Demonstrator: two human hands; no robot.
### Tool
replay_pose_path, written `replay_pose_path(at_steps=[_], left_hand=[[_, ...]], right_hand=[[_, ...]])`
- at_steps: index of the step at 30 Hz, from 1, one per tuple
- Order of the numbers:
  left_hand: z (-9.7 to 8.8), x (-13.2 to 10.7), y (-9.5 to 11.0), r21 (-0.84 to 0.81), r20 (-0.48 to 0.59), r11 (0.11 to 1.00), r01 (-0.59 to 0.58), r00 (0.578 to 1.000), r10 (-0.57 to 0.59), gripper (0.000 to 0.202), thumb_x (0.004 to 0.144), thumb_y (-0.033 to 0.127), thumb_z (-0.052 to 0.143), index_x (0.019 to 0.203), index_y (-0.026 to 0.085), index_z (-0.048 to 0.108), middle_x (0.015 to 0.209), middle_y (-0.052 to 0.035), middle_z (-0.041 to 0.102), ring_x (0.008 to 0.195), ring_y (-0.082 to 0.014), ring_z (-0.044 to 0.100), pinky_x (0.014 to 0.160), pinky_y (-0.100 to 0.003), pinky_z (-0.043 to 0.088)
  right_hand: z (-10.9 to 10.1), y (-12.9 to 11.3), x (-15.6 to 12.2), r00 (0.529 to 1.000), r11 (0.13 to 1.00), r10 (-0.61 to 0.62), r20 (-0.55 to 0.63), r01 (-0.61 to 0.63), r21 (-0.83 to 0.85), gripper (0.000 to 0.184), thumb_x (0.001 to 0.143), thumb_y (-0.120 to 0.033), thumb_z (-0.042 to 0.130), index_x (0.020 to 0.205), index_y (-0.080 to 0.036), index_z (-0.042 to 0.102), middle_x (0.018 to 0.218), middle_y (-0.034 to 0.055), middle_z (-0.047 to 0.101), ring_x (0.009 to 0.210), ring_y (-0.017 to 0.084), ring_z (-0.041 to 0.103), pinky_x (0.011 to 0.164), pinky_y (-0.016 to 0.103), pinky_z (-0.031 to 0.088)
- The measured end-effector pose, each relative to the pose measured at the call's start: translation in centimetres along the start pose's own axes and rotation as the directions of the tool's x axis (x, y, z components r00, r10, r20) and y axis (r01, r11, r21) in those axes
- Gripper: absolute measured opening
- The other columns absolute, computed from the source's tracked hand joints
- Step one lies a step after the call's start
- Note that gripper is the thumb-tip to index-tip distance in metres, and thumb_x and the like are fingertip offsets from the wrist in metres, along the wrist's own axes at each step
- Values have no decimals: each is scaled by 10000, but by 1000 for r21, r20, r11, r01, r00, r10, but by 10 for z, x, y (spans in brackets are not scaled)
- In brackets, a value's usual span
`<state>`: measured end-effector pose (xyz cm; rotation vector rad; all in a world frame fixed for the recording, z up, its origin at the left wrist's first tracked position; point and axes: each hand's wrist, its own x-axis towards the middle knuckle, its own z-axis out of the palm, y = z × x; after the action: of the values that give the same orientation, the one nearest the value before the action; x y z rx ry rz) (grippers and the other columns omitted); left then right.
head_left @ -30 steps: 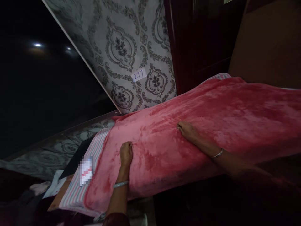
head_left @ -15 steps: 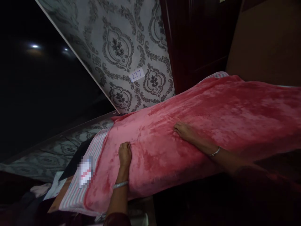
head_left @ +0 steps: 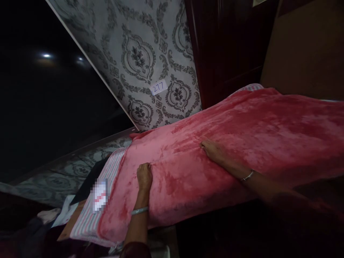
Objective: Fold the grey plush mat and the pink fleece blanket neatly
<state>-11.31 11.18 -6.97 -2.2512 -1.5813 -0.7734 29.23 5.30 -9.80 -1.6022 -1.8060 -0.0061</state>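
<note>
A pink-red plush blanket (head_left: 182, 172) lies spread over a long raised surface. My left hand (head_left: 144, 175), with a bracelet at its wrist, is closed on the blanket near its left end. Farther right, my right hand (head_left: 211, 150) has its fingers curled into the blanket, a thin bracelet on that wrist too. Between the two hands a faint crease runs through the cloth. At the left end a striped cloth (head_left: 90, 218) shows from under the blanket.
A blurred-out white item (head_left: 100, 196) rests on the striped cloth. Behind stand a patterned wall (head_left: 139, 79) with a paper marked 277 (head_left: 158, 87), a large dark screen (head_left: 59, 107) and a dark red wooden panel (head_left: 223, 46). Clothes (head_left: 48, 216) lie at lower left.
The whole view has shifted slightly, moving things a little to the right. Both hands keep nearly the same places and closed grip on the blanket.
</note>
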Motion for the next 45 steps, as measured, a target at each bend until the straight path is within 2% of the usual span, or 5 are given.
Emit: replay_pose_path(at_steps=[7,13,18,32,45], left_hand=[[1,1,0,12,18,1000,-16,1000,15,195,912,195,465,859,209,652,858,-116,688,867,-276,605,785,-400,453],[1,0,0,22,28,999,-33,999,32,193,925,193,460,871,208,645,887,-129,684,891,-290,596,794,-411,450],[1,2,1,24,59,998,-57,997,55,178,926,193,476,890,199,650,902,-136,682,905,-299,592,793,-418,450],[-4,-11,8,129,118,991,-34,993,19,185,966,197,488,973,191,673,962,-100,684,939,-243,586,811,-371,438],[-2,-12,10,153,126,988,-35,992,15,175,966,185,501,960,173,676,946,-99,680,927,-240,574,783,-364,412]], right_hand=[[4,5,0,996,997,-78,30,78,-3,259,975,-185,426,897,-222,670,934,88,695,901,224,611,807,346,437],[2,3,-3,987,990,-138,80,139,-10,157,911,-343,635,960,-199,670,996,99,688,931,239,601,799,347,431],[2,1,-2,986,986,-151,67,155,-54,130,935,-244,558,840,-195,632,929,93,667,889,223,585,788,332,413],[16,18,-7,981,982,-190,28,190,8,229,940,-314,493,745,-227,578,819,94,646,778,241,587,715,365,440],[17,16,-9,985,985,-170,15,170,1,249,943,-334,474,754,-217,585,806,100,651,770,241,598,704,358,441]])
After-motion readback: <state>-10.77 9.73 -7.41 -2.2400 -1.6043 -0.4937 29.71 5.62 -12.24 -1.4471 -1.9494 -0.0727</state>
